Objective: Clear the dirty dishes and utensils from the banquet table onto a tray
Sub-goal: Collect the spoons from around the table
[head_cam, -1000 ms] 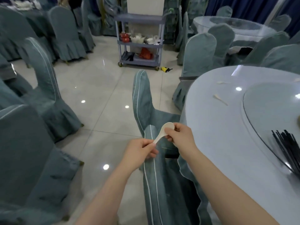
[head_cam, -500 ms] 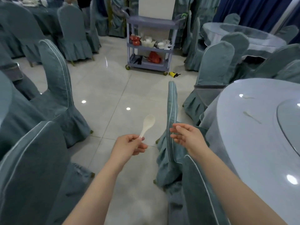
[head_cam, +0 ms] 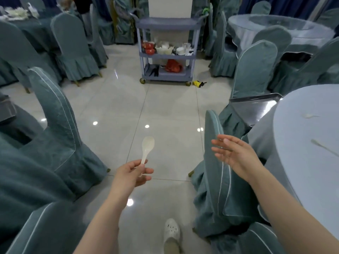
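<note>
Handover finished: the left hand [head_cam: 131, 174] alone pinched the white soup spoon [head_cam: 146, 146] by its handle, the right hand [head_cam: 236, 154] had let go, fingers spread, facing the service cart [head_cam: 166, 50] beyond the surface [head_cam: 302, 162].

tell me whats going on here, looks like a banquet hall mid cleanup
A person is clearing a banquet table. Their left hand pinches the handle of a white soup spoon, bowl pointing up, out over the tiled floor. The right hand is open and holds nothing, beside a covered chair. Straight ahead stands a grey service cart with dishes already on its shelves. On the table to the right, a couple of small utensils still lie.
</note>
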